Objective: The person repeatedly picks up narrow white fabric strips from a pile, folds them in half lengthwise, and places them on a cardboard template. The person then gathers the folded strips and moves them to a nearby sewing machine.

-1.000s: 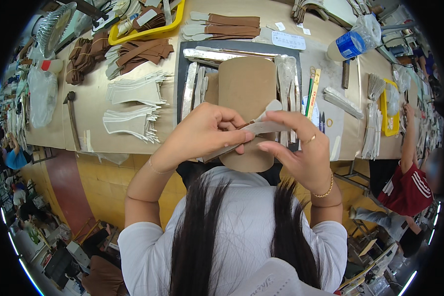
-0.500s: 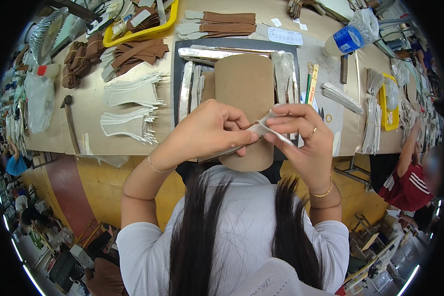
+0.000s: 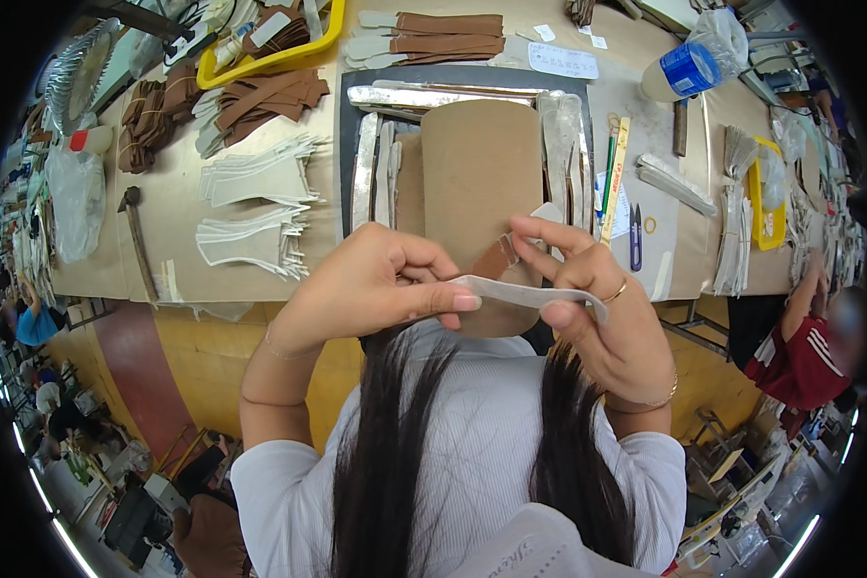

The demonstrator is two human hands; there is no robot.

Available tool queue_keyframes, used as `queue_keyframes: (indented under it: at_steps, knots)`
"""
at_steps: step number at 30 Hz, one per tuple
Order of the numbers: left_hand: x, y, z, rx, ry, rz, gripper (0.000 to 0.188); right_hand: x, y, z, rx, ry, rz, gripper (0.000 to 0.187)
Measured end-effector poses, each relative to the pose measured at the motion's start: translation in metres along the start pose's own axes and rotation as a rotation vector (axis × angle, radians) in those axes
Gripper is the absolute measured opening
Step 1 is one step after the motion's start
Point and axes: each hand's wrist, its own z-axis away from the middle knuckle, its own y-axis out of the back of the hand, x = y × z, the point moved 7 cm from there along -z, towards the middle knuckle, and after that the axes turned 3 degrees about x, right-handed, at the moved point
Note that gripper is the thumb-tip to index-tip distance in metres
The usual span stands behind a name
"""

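My left hand (image 3: 380,281) is closed, thumb and fingers pinching one end of a narrow white strip (image 3: 515,292). The strip stretches across to my right hand (image 3: 592,303), where its free end curls over the thumb. Behind it shows a brown leather-like piece (image 3: 496,260) with a pale tip, touched by the fingertips of my right hand. It looks like one strap with its white layer peeled apart from the brown, though the join is hidden by my left fingers. Both hands are above the lower part of a rounded tan board (image 3: 482,183).
White cut pieces (image 3: 255,239) fan out at the left, near a hammer (image 3: 137,231). Brown strips (image 3: 270,106) and a yellow tray (image 3: 279,63) lie farther back. Metal bars (image 3: 364,169) flank the board. Scissors (image 3: 636,241), a ruler (image 3: 615,178) and a jar (image 3: 679,72) are at right.
My hands have moved apart, the right one shifting rightward and down. The white strip now spans between them, and more of the brown piece shows behind it.
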Motion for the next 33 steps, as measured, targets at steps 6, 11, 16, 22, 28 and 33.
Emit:
queue_keyframes:
  at_steps: [6, 11, 16, 22, 28, 33]
  knots:
    - [-0.009, 0.007, 0.003, 0.021, -0.01, -0.056, 0.016, 0.017, 0.003, -0.002, 0.11, -0.239, -0.129, 0.015]
    - [-0.022, 0.009, -0.005, -0.012, -0.013, 0.029, 0.017, 0.023, 0.008, -0.005, 0.251, -0.099, 0.028, 0.015]
    - [-0.03, 0.009, -0.008, -0.022, 0.027, 0.083, 0.018, 0.034, 0.009, -0.007, 0.36, -0.088, 0.066, 0.011]
    - [-0.038, 0.01, -0.012, -0.052, 0.007, 0.122, 0.022, 0.038, 0.007, -0.007, 0.376, -0.134, 0.061, 0.01]
    - [-0.037, 0.008, -0.014, -0.072, -0.002, 0.17, 0.023, 0.038, 0.007, -0.008, 0.375, -0.146, 0.077, 0.011]
    - [-0.036, 0.009, -0.016, -0.084, 0.012, 0.179, 0.02, 0.04, 0.004, -0.008, 0.331, -0.17, 0.066, 0.015]
